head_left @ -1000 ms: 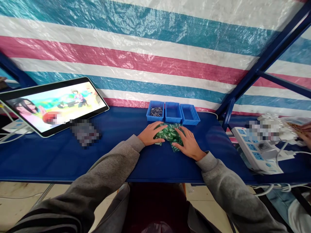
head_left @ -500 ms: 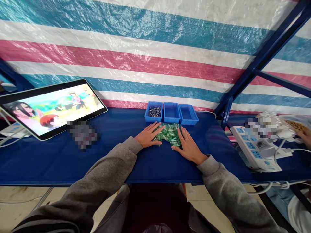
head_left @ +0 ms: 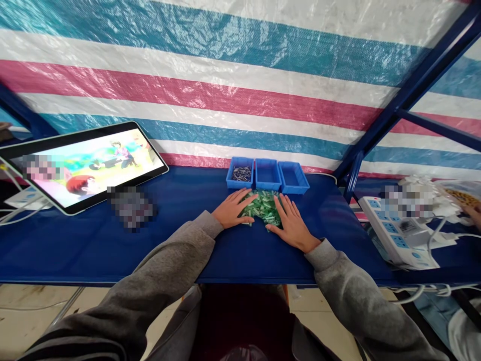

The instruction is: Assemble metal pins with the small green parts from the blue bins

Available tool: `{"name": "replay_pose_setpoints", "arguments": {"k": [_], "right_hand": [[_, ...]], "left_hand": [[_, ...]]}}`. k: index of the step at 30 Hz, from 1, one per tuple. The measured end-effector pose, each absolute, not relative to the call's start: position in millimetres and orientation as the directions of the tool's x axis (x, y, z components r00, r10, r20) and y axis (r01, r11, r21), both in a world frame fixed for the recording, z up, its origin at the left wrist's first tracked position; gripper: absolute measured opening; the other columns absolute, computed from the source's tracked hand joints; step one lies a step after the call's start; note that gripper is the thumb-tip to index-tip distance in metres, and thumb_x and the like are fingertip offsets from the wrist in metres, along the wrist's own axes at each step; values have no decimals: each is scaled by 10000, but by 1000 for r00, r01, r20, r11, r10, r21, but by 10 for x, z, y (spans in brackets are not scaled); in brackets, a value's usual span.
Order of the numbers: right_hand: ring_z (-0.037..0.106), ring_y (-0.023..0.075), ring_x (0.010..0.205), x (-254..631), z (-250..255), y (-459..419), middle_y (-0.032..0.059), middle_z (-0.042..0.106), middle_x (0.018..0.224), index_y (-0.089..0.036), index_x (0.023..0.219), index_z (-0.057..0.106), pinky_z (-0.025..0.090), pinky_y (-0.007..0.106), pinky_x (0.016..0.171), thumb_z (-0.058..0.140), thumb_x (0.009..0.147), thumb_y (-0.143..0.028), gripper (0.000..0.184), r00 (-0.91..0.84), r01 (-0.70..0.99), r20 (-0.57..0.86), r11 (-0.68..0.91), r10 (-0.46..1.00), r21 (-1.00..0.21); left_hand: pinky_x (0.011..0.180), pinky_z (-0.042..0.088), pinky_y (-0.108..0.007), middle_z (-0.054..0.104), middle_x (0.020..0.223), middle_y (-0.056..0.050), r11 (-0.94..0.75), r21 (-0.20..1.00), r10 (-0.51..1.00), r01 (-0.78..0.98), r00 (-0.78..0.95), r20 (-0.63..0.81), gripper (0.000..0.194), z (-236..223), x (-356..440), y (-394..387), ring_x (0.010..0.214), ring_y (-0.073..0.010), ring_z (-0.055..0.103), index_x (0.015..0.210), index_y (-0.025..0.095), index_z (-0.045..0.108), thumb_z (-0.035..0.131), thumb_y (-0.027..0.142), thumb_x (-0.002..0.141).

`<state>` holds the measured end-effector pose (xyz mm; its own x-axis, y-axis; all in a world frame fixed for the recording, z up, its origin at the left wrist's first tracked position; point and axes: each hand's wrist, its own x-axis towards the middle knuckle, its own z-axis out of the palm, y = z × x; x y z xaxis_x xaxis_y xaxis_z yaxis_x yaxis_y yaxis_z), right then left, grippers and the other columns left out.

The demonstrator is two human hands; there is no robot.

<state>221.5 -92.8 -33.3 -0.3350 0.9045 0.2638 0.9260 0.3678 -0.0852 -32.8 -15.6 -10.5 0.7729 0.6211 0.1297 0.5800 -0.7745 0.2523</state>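
A heap of small green translucent pieces (head_left: 266,204) lies on the blue table (head_left: 244,255); their exact kind is too small to tell. My left hand (head_left: 233,209) rests flat against the heap's left side, fingers spread and thumb pointing inward. On the right side my right hand (head_left: 292,223) lies the same way, fingers stretched out over the edge of the pieces. Just behind the heap stand three blue bins in a row. The left bin (head_left: 230,183) holds thin metal pins or screws (head_left: 241,173). Nothing shows inside the middle bin (head_left: 267,173) and the right bin (head_left: 294,176).
At the left a tablet (head_left: 101,168) plays a cartoon, with a blurred item (head_left: 133,208) before it. White power strips (head_left: 394,233) with cables stand at the right, near a blue metal frame (head_left: 376,125). Another person's hand (head_left: 474,213) shows at the far right edge.
The view has shifted slightly. Both my hands stay at the sides of the green heap, with hardly any movement.
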Motion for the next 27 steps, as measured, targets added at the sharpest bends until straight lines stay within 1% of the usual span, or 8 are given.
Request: {"name": "replay_pose_setpoints", "arguments": {"k": [4, 7, 9, 12, 15, 21, 24, 27], "right_hand": [[116, 320, 1481, 2224, -337, -964, 121, 73, 1621, -209, 1552, -91, 237, 530, 1161, 321, 905, -695, 908, -332, 924, 280, 370, 901, -95], [126, 323, 1479, 2222, -325, -965, 114, 70, 1623, -228, 1553, -84, 235, 542, 1158, 311, 914, -683, 879, -333, 918, 296, 379, 895, -114], [118, 322, 1481, 2222, -312, -963, 110, 71, 1623, -229, 1557, -61, 230, 540, 1161, 306, 924, -669, 854, -330, 917, 300, 380, 895, -123], [115, 313, 1483, 2221, -293, -960, 113, 92, 1621, -220, 1563, -12, 219, 531, 1167, 294, 946, -634, 804, -321, 920, 298, 371, 899, -129], [119, 307, 1483, 2213, -273, -956, 108, 115, 1619, -230, 1564, 18, 215, 537, 1166, 282, 962, -602, 756, -308, 921, 311, 364, 899, -140], [132, 305, 1481, 2170, -141, -910, 122, 180, 1602, -217, 1554, 150, 189, 536, 1173, 259, 977, -570, 685, -278, 912, 380, 366, 882, -182], [192, 312, 1464, 2140, -18, -843, 137, 265, 1565, -203, 1522, 263, 209, 531, 1163, 268, 982, -551, 642, -248, 902, 439, 371, 864, -222], [343, 316, 1385, 2088, 137, -759, 151, 397, 1476, -210, 1484, 344, 319, 509, 1100, 273, 987, -536, 599, -163, 872, 486, 356, 859, -337]], "left_hand": [[1160, 247, -487, 297, 1556, -130, -791, 214, 611, 573, 755, 238, 746, -79, -337, -153, 1434, -332, 261, 1499, 220, 336, 291, 686, 918], [1130, 299, -458, 472, 1434, -128, -760, 194, 638, 621, 652, 410, 561, -18, -358, -112, 1365, -286, 382, 1384, 209, 504, 237, 518, 1000], [1107, 324, -441, 548, 1344, -121, -702, 205, 673, 682, 539, 507, 483, 30, -382, -53, 1314, -263, 434, 1309, 200, 569, 237, 398, 1020], [1060, 353, -458, 603, 1255, -123, -614, 196, 726, 765, 450, 520, 396, 74, -418, 72, 1255, -278, 473, 1252, 189, 602, 332, 318, 993], [1023, 362, -486, 650, 1162, -125, -598, 143, 744, 788, 480, 465, 325, 74, -443, 203, 1226, -303, 480, 1184, 189, 633, 427, 247, 940], [959, 369, -481, 702, 988, -99, -606, 130, 726, 784, 479, 494, 237, 124, -503, 379, 1085, -286, 541, 997, 197, 671, 442, 207, 938], [934, 371, -460, 705, 985, -87, -584, 141, 711, 799, 419, 565, 217, 222, -536, 393, 1062, -277, 553, 980, 200, 671, 458, 202, 938], [884, 381, -425, 708, 937, -88, -582, 163, 663, 797, 349, 663, 206, 348, -495, 311, 1018, -269, 570, 969, 183, 677, 485, 257, 951]]}}
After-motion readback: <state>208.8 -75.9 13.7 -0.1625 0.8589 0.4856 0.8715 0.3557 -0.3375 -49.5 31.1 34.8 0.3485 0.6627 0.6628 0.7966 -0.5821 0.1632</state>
